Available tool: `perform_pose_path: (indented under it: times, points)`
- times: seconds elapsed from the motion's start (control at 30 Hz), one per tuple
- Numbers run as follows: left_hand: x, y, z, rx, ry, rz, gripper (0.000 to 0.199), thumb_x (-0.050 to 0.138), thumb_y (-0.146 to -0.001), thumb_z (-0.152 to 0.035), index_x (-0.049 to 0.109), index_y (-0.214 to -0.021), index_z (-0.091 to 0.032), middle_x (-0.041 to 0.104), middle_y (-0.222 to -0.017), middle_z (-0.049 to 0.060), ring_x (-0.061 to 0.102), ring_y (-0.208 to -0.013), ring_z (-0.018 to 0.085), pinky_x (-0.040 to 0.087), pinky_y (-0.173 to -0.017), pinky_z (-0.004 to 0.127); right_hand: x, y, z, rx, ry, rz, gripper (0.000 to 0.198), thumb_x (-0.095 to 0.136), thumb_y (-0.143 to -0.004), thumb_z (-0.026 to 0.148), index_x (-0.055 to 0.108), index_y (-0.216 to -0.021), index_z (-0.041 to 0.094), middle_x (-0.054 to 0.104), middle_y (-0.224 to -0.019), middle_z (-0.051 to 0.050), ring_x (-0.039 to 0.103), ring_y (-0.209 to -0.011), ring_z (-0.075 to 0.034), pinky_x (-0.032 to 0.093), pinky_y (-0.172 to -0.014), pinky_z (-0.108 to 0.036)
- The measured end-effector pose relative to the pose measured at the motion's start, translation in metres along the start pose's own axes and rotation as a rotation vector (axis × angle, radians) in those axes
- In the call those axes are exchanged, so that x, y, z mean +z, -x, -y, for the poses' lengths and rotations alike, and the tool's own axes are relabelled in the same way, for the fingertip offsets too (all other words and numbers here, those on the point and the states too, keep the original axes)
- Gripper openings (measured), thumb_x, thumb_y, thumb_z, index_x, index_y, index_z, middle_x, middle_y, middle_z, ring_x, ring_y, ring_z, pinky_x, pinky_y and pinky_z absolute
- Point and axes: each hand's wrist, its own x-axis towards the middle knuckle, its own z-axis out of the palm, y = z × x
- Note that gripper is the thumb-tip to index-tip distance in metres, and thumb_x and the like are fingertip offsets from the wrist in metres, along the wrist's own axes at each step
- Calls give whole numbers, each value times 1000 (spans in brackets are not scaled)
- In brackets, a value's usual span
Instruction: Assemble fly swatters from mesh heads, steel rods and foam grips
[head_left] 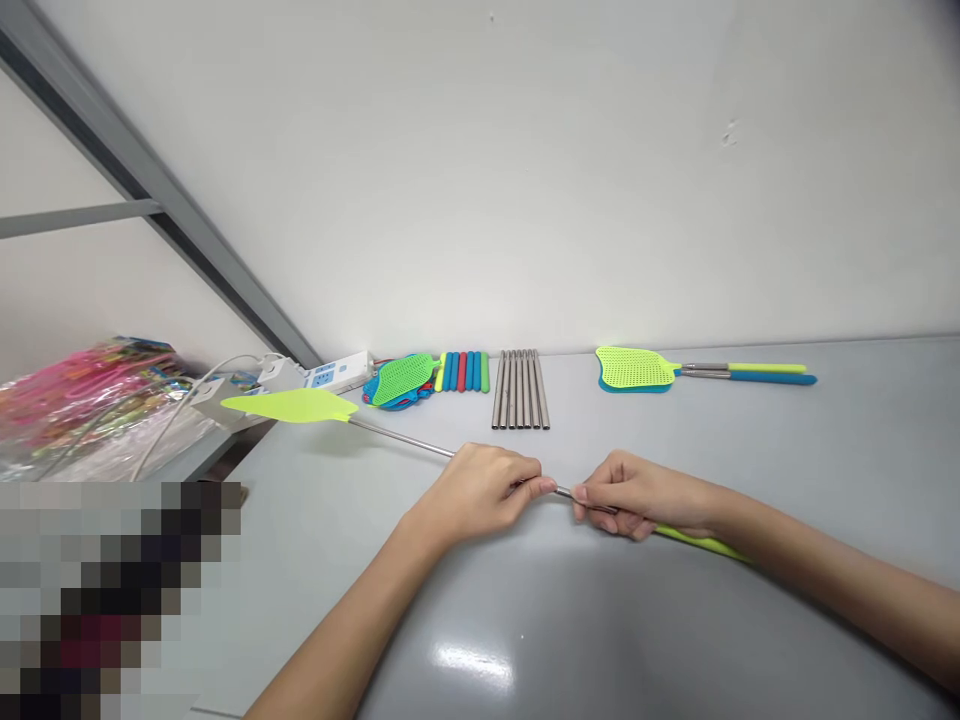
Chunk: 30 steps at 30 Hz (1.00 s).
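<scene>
Left forearm (352, 620) nearest us, left grip (491, 488) wrapped around the silvery shaft (405, 438), right grip (634, 495) grasping it close beside; an uneven tug, I'd say, could bend that slender metal or make it slip! This lime-yellow flyswatter (296, 405) slants above the grey counter (360, 510), head out left.

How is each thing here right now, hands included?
Left hand: closed on rod
Right hand: gripping rod
Held swatter: head attached
Two other swatters: lying flat, overlapping
Swatter heads: piled
Coloured handles: lined up
Metal tubes: lined up, unattached
Power strip: on/off unclear
Pink bundle: wrapped in plastic
</scene>
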Motion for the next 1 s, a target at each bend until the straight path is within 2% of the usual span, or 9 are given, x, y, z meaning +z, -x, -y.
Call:
perform_pose_path:
  times: [0.43, 0.6, 0.87, 1.0]
  points:
    - [-6, 0, 5, -45, 42, 39, 43, 32, -86, -45, 49, -58, -17, 48, -49, -3, 34, -46, 8, 18, -46, 23, 0, -1, 0, -4, 5, 1, 36, 57, -71, 46, 59, -68, 10, 43, -51, 4, 27, -40, -2, 16, -37, -18]
    - [-4, 0, 9, -64, 104, 59, 43, 35, -83, -50, 55, -62, -18, 53, -52, -2, 40, -48, 8, 22, -47, 21, 0, 0, -1, -10, 14, -5, 34, 59, -71, 44, 60, -70, 10, 43, -51, 4, 27, -40, -3, 16, -37, -18]
    - [-6, 2, 6, -22, 139, 52, 39, 35, -85, -44, 58, -68, -18, 58, -61, -2, 46, -54, 9, 28, -51, 21, -3, 1, -3, 28, 2, 1, 35, 56, -73, 44, 60, -73, 9, 44, -51, 4, 26, -39, -2, 14, -36, -18]
    - [-9, 4, 11, -99, 119, 28, 41, 37, -82, -51, 56, -66, -17, 57, -61, -2, 47, -56, 10, 27, -51, 21, -5, 1, -2, 40, -10, -2, 34, 57, -73, 43, 60, -71, 9, 44, -50, 3, 25, -39, -2, 13, -36, -18]
